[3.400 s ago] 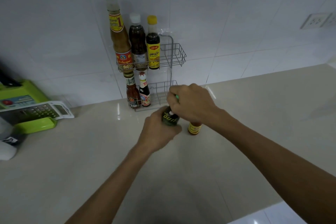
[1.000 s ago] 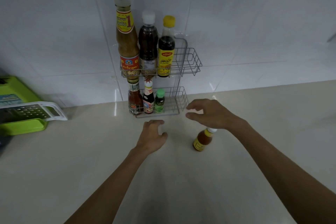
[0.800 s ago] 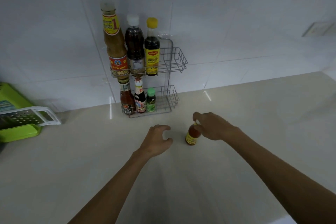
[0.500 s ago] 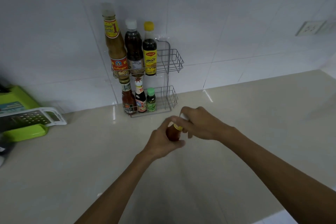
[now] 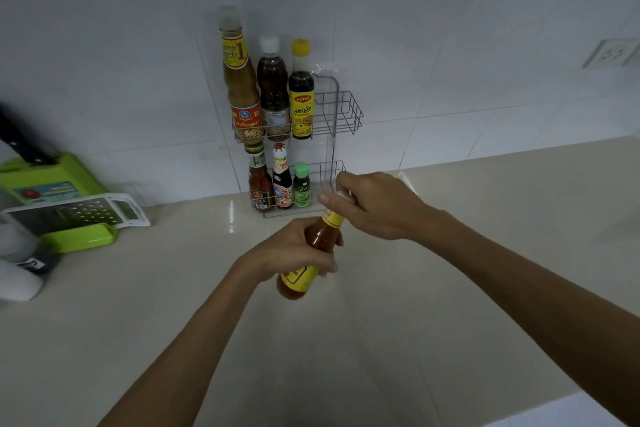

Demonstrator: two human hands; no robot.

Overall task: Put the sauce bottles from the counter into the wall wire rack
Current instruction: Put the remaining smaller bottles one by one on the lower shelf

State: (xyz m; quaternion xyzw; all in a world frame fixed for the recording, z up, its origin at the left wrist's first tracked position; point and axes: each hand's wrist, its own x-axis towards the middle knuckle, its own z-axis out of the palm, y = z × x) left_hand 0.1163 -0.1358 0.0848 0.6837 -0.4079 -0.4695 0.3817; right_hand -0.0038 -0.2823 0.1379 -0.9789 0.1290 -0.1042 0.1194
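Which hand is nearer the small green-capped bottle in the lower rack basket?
Right. The right hand grips the chili sauce bottle's cap just right of the green-capped bottle; the left hand holds its body lower, farther from the rack.

Bottle cap: mostly covered by the right hand
Knife block: cut by left edge
Wall socket: clipped at right edge

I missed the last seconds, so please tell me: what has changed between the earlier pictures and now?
The small green-capped bottle went into the lower shelf of the wire rack. Then the orange sauce bottle left the counter: left hand grips its body, right hand its cap. The other five racked bottles stayed.
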